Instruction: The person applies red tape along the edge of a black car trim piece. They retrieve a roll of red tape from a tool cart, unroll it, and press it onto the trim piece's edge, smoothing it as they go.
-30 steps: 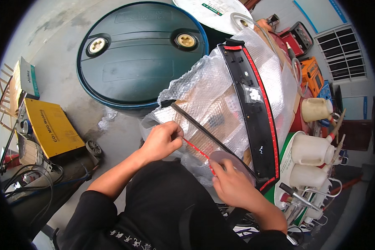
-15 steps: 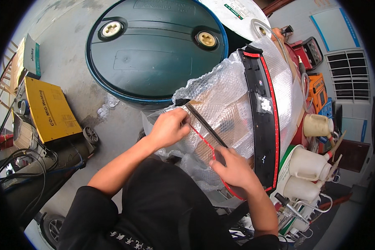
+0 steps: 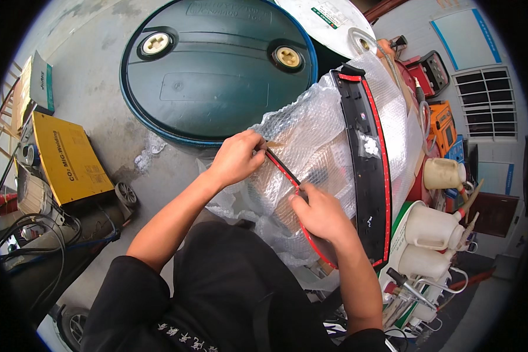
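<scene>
A narrow black trim strip (image 3: 286,169) with a red tape line along its edge spans between my hands, above bubble wrap. My left hand (image 3: 238,157) pinches its far end, thumb against curled fingers. Around its nearer part closes my right hand (image 3: 322,214), thumb on top. Below the right hand, a dark curved piece (image 3: 324,249) edged in red continues toward my body; the hand hides how it joins the strip. To the right lies a long black panel (image 3: 365,170), edged with red tape, with a small clear bag of white pieces (image 3: 369,145) on it.
Bubble wrap (image 3: 302,120) lies under the panel. Beyond stands a dark green drum (image 3: 217,88), with a white drum (image 3: 340,20) beside it. Plastic jugs (image 3: 433,227) and an orange device (image 3: 443,126) line the right. A yellow machine (image 3: 70,158) stands at left.
The red tape line, apart from the black strip before, now runs close along it. My left hand has moved slightly up and away; the right hand has shifted slightly up and left.
</scene>
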Demonstrator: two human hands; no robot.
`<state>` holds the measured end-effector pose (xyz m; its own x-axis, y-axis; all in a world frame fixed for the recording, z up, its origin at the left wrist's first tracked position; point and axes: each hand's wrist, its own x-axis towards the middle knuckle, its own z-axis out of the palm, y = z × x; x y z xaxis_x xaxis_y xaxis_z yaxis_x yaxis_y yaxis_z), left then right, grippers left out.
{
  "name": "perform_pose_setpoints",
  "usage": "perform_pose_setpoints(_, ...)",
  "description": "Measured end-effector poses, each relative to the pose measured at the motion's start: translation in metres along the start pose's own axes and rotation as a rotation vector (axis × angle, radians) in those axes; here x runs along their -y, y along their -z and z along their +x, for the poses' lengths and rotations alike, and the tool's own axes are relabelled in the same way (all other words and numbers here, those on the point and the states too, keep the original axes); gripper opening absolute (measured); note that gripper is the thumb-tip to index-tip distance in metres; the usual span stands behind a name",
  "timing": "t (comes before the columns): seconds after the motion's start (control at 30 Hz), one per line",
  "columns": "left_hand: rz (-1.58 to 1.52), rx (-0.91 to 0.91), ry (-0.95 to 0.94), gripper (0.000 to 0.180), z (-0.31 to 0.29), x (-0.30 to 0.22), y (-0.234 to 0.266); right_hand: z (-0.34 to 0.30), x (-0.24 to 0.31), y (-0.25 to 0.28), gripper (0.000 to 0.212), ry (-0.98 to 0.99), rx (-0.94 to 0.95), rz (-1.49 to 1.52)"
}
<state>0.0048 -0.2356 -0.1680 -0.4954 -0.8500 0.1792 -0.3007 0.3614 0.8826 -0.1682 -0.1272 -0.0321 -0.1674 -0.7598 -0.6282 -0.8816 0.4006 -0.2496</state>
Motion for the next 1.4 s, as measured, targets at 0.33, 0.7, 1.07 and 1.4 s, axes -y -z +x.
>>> perform_pose_setpoints(0.33, -0.024, 0.029, 0.144, 0.013, 0.001, -0.002, -0.001, 0.002, 0.005, 0.0, 0.053, -0.012, -0.026, -0.006)
perform_pose_setpoints(0.7, 0.042, -0.047, 0.11, 0.013, 0.002, -0.002, -0.008, 0.005, 0.001, -0.01, 0.047, 0.006, -0.088, -0.047)
perform_pose_setpoints(1.07, 0.112, -0.022, 0.079, 0.013, 0.008, 0.001, -0.011, 0.007, -0.002, -0.011, 0.048, -0.009, -0.06, -0.045)
perform_pose_setpoints(1.4, 0.176, -0.003, 0.085, 0.016, 0.011, 0.006, -0.015, 0.009, 0.004, -0.007, 0.051, -0.026, -0.056, -0.033)
